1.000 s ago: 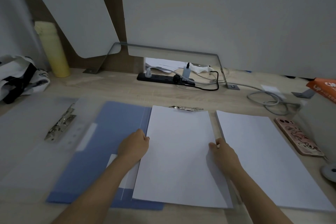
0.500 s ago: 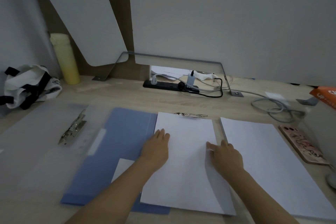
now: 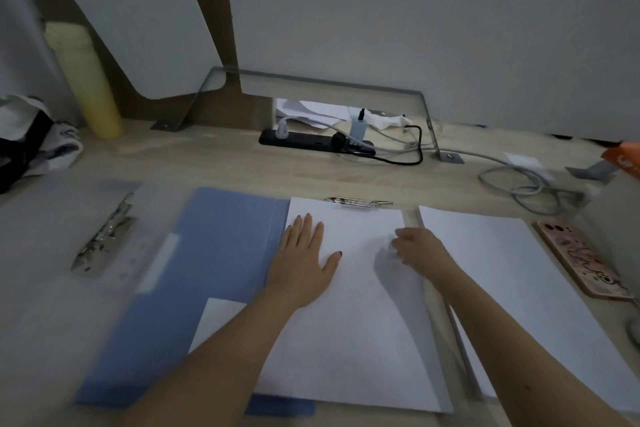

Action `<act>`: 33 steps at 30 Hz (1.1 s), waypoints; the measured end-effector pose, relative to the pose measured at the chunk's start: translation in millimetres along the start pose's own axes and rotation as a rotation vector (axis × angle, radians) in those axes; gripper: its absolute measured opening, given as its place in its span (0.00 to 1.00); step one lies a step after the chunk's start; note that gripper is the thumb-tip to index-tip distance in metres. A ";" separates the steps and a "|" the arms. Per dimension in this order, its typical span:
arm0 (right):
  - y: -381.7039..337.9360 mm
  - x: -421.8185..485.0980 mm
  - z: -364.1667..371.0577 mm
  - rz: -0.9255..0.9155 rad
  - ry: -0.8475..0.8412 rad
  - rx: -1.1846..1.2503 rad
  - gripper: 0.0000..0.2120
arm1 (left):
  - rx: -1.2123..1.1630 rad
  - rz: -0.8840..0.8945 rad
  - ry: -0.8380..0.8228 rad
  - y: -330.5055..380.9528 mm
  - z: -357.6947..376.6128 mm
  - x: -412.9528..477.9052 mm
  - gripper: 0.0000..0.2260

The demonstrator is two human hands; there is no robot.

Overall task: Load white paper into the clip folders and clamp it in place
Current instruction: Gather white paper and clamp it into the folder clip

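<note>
An open blue clip folder (image 3: 214, 253) lies flat in front of me, with a sheet of white paper (image 3: 349, 333) on its right half. A metal clip (image 3: 358, 201) sits at the paper's far edge. My left hand (image 3: 303, 262) presses flat on the paper's left part, fingers spread. My right hand (image 3: 417, 250) rests on the paper's right edge with its fingers curled; whether it pinches the sheet is unclear. A stack of white paper (image 3: 512, 295) lies to the right. A translucent clip folder (image 3: 48, 253) with a metal clamp (image 3: 105, 236) lies open at the left.
A pink phone (image 3: 581, 260) lies right of the paper stack. A black power strip (image 3: 311, 141) with plugs and a coiled grey cable (image 3: 526, 187) sit at the back of the wooden desk. A yellow bottle (image 3: 85, 80) and a black-and-white bag (image 3: 31, 142) stand far left.
My left hand moved from the paper's left edge onto the sheet and flattened out. My right hand slid a little forward along the right edge. The camera moved closer.
</note>
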State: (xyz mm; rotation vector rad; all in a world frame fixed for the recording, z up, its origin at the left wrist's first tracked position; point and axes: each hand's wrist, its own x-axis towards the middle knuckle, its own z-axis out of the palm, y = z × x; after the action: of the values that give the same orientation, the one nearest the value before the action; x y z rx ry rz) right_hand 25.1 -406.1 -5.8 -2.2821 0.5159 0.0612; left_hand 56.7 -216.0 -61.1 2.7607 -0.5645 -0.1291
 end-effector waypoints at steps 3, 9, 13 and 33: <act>-15.4 26.2 1.9 0.180 -0.010 0.724 0.18 | -0.002 0.001 0.023 -0.7 1.7 0.3 0.30; -24.6 61.1 11.6 0.221 0.148 0.813 0.13 | 0.007 0.005 0.066 -0.6 4.6 -0.5 0.37; -41.0 59.0 30.5 -0.013 0.103 0.640 0.16 | -0.031 0.002 0.073 0.7 2.8 -2.1 0.44; -30.3 62.5 76.9 -0.589 0.192 -0.526 0.20 | -0.015 0.000 0.081 3.2 -0.7 -1.3 0.42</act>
State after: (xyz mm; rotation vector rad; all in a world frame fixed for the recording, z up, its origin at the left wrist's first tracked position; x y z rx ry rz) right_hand 102.8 -354.6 -50.9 -2.8841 -0.1189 -0.3553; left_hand 54.4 -218.1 -59.3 2.7373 -0.5400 -0.0215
